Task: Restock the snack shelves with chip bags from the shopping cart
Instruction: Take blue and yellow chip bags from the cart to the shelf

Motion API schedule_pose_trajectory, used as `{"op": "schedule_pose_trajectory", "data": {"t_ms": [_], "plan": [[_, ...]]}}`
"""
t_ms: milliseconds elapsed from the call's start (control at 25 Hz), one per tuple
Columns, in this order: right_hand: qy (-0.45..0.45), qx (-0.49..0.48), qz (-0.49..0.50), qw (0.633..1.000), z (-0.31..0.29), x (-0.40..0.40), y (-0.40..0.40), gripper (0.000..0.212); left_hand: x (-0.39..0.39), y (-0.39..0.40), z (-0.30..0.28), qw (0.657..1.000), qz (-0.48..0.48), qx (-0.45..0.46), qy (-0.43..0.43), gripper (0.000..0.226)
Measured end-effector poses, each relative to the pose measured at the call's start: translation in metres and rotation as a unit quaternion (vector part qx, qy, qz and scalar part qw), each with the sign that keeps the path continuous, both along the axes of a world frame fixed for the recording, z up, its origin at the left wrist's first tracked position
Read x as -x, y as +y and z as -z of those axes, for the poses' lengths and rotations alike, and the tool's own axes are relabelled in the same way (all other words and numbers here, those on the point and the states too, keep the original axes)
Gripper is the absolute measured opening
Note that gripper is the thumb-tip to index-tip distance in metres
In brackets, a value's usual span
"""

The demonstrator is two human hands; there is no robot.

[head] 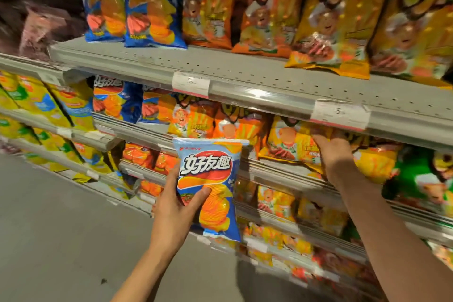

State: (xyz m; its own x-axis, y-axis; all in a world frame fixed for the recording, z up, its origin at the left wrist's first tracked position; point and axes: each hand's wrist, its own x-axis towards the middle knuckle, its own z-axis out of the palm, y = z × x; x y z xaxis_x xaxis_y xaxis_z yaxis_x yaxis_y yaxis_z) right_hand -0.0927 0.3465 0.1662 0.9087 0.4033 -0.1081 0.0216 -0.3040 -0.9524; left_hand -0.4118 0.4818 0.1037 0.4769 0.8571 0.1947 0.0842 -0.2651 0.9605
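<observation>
**Holding one blue bag at the snack shelves**

Holding: the left hand [175, 206] grips a blue chip bag [210, 186] upright in front of the shelves, thumb curled across the front of the bag, the other fingers hidden behind it. Landmark for all positions: the grey shelf board [269, 76] with two price tags [191, 84] on its front edge.

- Blue chip bag: below the grey shelf board, in free air, clear of the rows behind it. Label faces the camera.
- Right hand [331, 152]: below the grey shelf board, under its right price tag, reaching into the row there. It touches a yellow bag [291, 141] standing on the shelf beneath. Fingertips lie out of sight against the bag; cannot tell whether they are curled around it or flat on it.
- On top of the grey shelf board: two blue bags [130, 5] at the left, orange bags [245, 7] to their right, all upright.
- Further below: more rows of orange and yellow bags, blurred.
- Far below the board, left: grey floor [49, 228].
</observation>
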Motion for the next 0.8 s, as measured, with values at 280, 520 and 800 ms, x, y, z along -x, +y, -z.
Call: {"op": "schedule_pose_trajectory", "data": {"t_ms": [280,520,800], "plan": [[0.019,-0.019,-0.009,1.000,0.027,0.022,0.009,0.032,-0.007,0.068,0.019,0.998,0.060,0.015,-0.007,0.068],[-0.111,0.075,0.106,0.985,0.024,0.047,0.025,0.041,-0.003,0.134,0.017,0.990,0.136,0.031,-0.025,0.071],[-0.366,0.135,0.266,0.881,0.048,0.116,0.068,0.049,0.018,0.230,-0.006,0.988,0.115,0.048,-0.094,0.073]]}}
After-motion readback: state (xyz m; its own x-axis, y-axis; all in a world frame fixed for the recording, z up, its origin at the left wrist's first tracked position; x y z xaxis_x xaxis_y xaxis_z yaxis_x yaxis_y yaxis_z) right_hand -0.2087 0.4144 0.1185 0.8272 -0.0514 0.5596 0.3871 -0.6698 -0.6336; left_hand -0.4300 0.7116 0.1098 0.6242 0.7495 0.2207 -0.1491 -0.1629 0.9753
